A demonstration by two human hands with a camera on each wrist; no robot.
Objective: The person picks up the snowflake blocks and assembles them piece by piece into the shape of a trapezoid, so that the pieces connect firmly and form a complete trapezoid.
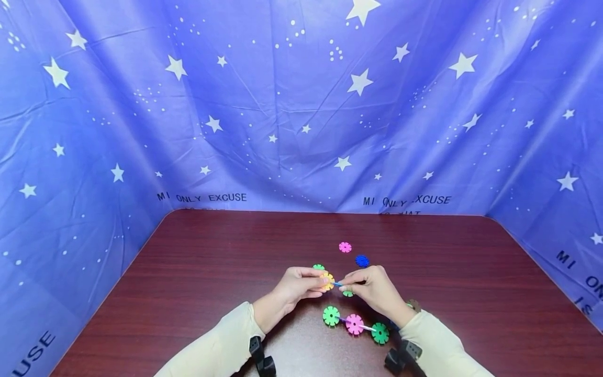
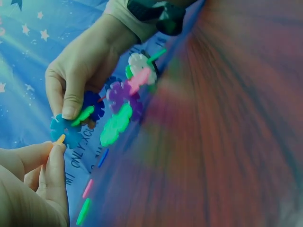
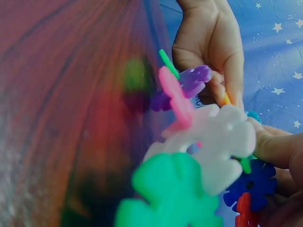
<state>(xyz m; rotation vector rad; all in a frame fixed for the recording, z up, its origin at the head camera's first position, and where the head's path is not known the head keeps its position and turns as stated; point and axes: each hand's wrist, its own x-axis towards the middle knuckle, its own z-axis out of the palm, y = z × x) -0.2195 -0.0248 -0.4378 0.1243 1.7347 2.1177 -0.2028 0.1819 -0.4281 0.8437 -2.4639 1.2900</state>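
Observation:
My left hand (image 1: 292, 290) pinches an orange-yellow notched plastic disc (image 1: 327, 281) between thumb and fingers. Facing it, my right hand (image 1: 377, 293) pinches a light blue notched disc (image 2: 64, 130). The two discs meet edge to edge, set crosswise, between the fingertips. Joined behind the light blue disc are a green disc (image 2: 83, 116) and a dark blue disc (image 3: 251, 184), with a red disc (image 3: 244, 210) further along, partly hidden by the right hand. In front of the hands stands another linked row: light green (image 1: 331, 315), purple, pink (image 1: 354, 324), white and green (image 1: 380, 333) discs.
Beyond the hands, a pink disc (image 1: 345, 247), a blue disc (image 1: 362, 260) and a green disc (image 1: 319, 267) lie loose on the dark red wooden table (image 1: 226, 251). A blue starry curtain (image 1: 301, 104) hangs around the table's back and sides.

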